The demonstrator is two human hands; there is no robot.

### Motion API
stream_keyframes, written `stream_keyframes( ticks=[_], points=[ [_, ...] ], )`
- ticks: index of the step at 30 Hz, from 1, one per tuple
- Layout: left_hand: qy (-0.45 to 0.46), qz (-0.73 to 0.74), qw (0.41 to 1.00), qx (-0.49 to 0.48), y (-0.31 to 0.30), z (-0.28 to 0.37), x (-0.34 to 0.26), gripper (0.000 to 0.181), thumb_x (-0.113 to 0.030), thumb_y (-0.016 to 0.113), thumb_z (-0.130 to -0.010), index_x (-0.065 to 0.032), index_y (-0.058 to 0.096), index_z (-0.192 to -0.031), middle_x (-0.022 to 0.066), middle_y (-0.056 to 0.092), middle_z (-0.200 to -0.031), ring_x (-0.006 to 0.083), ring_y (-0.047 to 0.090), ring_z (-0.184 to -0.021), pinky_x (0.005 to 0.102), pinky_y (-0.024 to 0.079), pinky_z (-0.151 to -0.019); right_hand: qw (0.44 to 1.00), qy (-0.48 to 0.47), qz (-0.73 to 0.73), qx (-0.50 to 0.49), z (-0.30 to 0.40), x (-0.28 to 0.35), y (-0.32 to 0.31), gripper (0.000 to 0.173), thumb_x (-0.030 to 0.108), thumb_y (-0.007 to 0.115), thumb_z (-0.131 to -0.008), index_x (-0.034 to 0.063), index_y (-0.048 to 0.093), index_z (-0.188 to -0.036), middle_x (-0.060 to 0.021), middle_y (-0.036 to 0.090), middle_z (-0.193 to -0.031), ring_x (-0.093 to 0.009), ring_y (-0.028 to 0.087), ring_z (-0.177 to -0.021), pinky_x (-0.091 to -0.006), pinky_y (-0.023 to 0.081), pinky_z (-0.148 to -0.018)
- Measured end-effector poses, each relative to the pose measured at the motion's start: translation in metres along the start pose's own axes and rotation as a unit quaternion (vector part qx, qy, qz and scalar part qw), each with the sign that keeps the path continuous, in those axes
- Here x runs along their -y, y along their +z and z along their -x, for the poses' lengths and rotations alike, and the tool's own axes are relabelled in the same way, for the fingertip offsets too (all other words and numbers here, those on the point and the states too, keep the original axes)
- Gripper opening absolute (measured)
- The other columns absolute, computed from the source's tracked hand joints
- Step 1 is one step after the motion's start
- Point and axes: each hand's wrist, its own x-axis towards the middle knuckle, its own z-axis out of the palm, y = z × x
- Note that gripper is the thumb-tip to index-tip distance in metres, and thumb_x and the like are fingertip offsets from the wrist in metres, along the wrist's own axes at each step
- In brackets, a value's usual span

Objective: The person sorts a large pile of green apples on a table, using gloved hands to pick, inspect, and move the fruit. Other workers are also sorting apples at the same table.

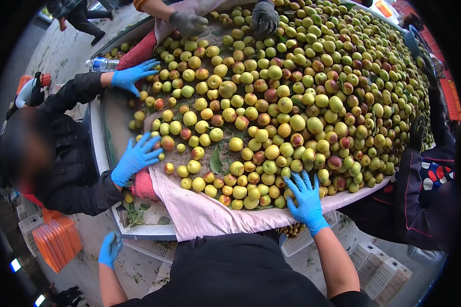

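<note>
A large heap of yellow-green jujubes, many with red-brown patches, spreads over a sorting table before me. My right hand, in a blue glove, rests with spread fingers on the heap's near edge, touching fruit. A pink cloth lines that edge and hangs over the side. My left hand, also blue-gloved, is low at the left, beyond the table's white-rimmed corner. Its fingers are partly curled, and whether anything lies inside them is hidden. Near the heap's left part lies a green leaf.
At the left, a co-worker's blue-gloved hands reach to the fruit; grey-gloved hands work at the far side. Another person stands right. A plastic bottle, orange crates and white crates are around the table.
</note>
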Motion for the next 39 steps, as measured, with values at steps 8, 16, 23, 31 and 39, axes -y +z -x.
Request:
stream_keyframes(
  ticks=[8,16,23,31,39],
  points=[
    [0.265,-0.609,0.694,-0.278,0.003,0.005,0.026,0.019,-0.016,0.052,-0.088,-0.0028,0.065,-0.092,0.0169,0.06,-0.084,0.0349,0.059,-0.085,0.0398,0.048,-0.075,1.0,0.01,-0.002,0.011,0.003,0.001,0.002,0.064,0.027,0.062,-0.079,0.0203,0.043,-0.14,-0.0103,0.039,-0.145,-0.035,0.03,-0.136,-0.0605,0.016,-0.11],
    [0.615,-0.506,0.579,0.178,0.417,-0.082,-0.062,0.048,0.002,0.059,-0.082,-0.008,0.054,-0.128,0.0187,0.041,-0.139,0.0375,0.043,-0.127,0.0421,0.038,-0.104,1.0,0.005,-0.003,0.002,0.001,0.0,0.001,0.064,0.026,0.062,-0.078,0.0201,0.044,-0.14,-0.0099,0.039,-0.145,-0.035,0.031,-0.136,-0.0601,0.018,-0.109],
    [0.566,-0.683,0.461,0.029,0.587,-0.183,-0.077,0.062,-0.041,0.045,-0.094,-0.0166,0.026,-0.148,0.0116,0.022,-0.154,0.031,0.02,-0.142,0.0587,0.011,-0.113,1.0,-0.012,0.004,-0.005,-0.003,-0.001,0.001,0.062,0.026,0.061,-0.079,0.0191,0.045,-0.138,-0.0097,0.04,-0.143,-0.034,0.031,-0.135,-0.0602,0.018,-0.11],
    [0.468,-0.724,0.499,-0.084,0.548,-0.206,-0.134,0.057,-0.034,0.04,-0.098,-0.0214,0.022,-0.15,0.013,0.01,-0.157,0.0341,0.011,-0.145,0.0671,0.005,-0.108,1.0,-0.006,-0.014,-0.014,-0.001,0.0,0.0,0.06,0.025,0.063,-0.078,0.0181,0.048,-0.135,-0.011,0.041,-0.142,-0.035,0.032,-0.135,-0.0612,0.019,-0.11],
    [0.636,-0.638,0.417,0.124,0.571,-0.157,-0.043,0.049,-0.04,0.058,-0.086,-0.0239,0.051,-0.132,0.0072,0.043,-0.143,0.0307,0.032,-0.136,0.0587,0.013,-0.111,1.0,0.0,-0.012,-0.011,0.0,-0.003,0.003,0.059,0.025,0.063,-0.079,0.0178,0.048,-0.135,-0.0112,0.04,-0.143,-0.035,0.032,-0.135,-0.0613,0.018,-0.11]
  ],
)
